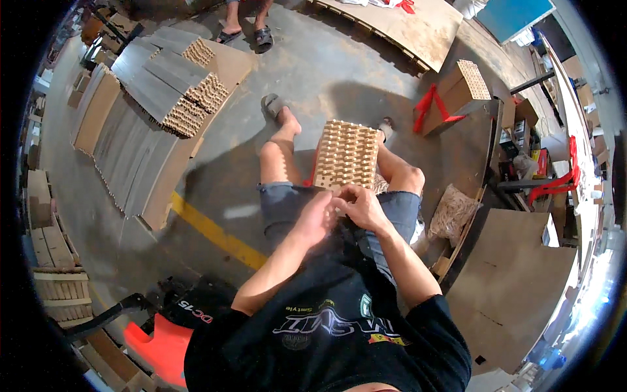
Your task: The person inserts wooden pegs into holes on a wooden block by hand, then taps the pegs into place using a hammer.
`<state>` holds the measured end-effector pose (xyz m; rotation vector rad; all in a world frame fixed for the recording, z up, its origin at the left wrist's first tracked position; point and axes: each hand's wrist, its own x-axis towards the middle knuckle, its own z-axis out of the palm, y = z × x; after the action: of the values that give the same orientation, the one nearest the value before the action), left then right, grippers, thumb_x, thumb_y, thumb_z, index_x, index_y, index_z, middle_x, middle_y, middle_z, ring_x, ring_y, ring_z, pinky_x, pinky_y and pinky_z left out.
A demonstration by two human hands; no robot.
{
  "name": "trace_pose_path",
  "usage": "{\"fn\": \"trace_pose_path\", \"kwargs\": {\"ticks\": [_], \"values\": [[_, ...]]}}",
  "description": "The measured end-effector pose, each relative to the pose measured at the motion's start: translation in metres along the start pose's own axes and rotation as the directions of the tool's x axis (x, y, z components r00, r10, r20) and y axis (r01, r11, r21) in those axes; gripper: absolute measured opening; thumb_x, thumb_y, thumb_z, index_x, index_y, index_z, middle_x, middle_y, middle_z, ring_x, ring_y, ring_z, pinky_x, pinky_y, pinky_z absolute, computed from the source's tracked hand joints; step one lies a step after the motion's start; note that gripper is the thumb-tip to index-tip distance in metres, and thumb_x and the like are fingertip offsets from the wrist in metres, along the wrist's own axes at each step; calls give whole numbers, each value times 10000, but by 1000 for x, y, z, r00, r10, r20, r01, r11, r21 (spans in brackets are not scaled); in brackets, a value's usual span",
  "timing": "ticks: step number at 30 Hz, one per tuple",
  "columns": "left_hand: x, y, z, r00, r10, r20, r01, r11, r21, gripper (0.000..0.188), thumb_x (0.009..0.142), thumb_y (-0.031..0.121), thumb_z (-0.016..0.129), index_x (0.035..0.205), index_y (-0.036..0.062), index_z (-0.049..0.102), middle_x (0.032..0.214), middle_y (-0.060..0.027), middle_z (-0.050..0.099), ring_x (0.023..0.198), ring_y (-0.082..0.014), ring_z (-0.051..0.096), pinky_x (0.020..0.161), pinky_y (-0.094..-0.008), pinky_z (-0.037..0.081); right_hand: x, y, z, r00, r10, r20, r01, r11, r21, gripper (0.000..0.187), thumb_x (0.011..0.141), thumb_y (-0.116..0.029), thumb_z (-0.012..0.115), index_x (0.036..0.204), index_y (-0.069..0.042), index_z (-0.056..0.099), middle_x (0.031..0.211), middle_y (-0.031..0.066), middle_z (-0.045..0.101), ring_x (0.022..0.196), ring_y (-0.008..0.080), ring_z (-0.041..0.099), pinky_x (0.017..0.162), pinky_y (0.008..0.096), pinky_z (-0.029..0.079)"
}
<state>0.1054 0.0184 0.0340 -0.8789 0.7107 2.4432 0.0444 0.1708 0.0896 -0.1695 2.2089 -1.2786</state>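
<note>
Upright between my knees stands a bundle of wooden boards (346, 157), its end face rising toward me with rows of short wooden pegs sticking out. Along its near edge a strip shows small holes without pegs. My left hand (317, 217) is curled at that edge, slightly blurred, fingertips pressed together. Touching or almost touching it, my right hand (362, 206) is bent with thumb and fingers pinched. Whatever is between the fingers of either hand is too small or hidden to make out. Red strapping shows beside the bundle's left side.
Stacked grey boards (140, 140) lie on cardboard at the left. Another board bundle with red straps (450, 98) stands at the far right. A clear bag of wooden pegs (454, 214) lies right of my knee. Another person's sandalled feet (247, 36) are at the top.
</note>
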Motion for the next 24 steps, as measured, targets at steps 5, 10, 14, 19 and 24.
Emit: {"fn": "trace_pose_path", "kwargs": {"ticks": [5, 10, 14, 19, 24], "values": [[-10, 14, 17, 998, 47, -33, -48, 998, -47, 164, 1050, 330, 581, 1029, 175, 630, 758, 82, 537, 630, -61, 455, 547, -220, 379, 9, -5, 5, 993, -100, -57, 98, 995, -27, 215, 898, -168, 736, 1041, -9, 727, 967, 141, 745, 899, 225, 717, 833, 359, 554], [8, 11, -17, 995, 92, -26, -95, 984, -153, 214, 1032, 290, 582, 1090, 97, 654, 794, 47, 575, 664, -97, 502, 572, -247, 412, 36, 6, -7, 907, -353, -230, 288, 918, -274, 177, 842, -113, 730, 1008, -52, 736, 926, 149, 718, 913, 330, 700, 807, 412, 557], [12, 15, -26, 996, 86, -31, -91, 970, -224, 217, 1043, 264, 548, 1109, 82, 645, 855, 15, 628, 724, -126, 571, 586, -251, 435, 49, 16, -2, 821, -550, -151, 445, 783, -434, 155, 801, -101, 719, 949, -57, 720, 862, 134, 694, 846, 355, 676, 765, 457, 549], [16, 16, -34, 991, 135, -3, -131, 957, -258, 233, 1039, 220, 544, 1178, 48, 615, 997, -54, 654, 825, -179, 649, 661, -284, 544, 53, 13, 2, 767, -640, -51, 503, 648, -572, 98, 792, -109, 693, 888, -93, 685, 805, 98, 661, 807, 321, 668, 737, 460, 531], [20, 16, -27, 988, 138, -62, -149, 958, -245, 250, 1059, 207, 513, 1231, 43, 590, 1023, -76, 648, 835, -184, 654, 673, -298, 566, 55, 7, 10, 764, -643, 56, 450, 468, -761, 60, 815, -183, 640, 866, -153, 643, 828, 27, 672, 848, 238, 678, 796, 407, 507]]}}
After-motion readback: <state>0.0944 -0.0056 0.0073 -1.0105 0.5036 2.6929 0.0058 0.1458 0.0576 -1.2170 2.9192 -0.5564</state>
